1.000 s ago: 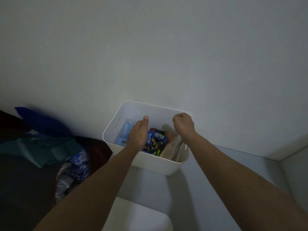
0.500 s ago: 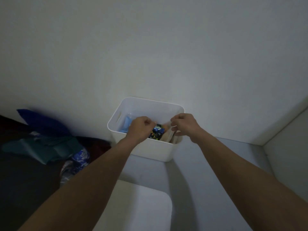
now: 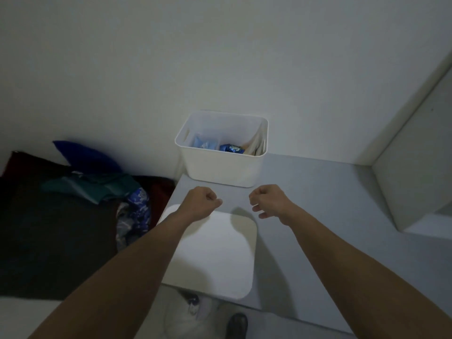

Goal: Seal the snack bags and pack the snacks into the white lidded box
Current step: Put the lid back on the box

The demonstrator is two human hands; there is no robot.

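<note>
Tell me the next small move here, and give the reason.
Probably lower both hands to the lid and grip its edges. The white box stands open with snack bags inside, the lid lies flat nearer the person, and the left hand and right hand hold nothing.

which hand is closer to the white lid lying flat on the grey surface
Left. The left hand hangs over the lid's far left corner, its wrist above the lid. The right hand is beyond the lid's far right corner, over the grey surface.
</note>
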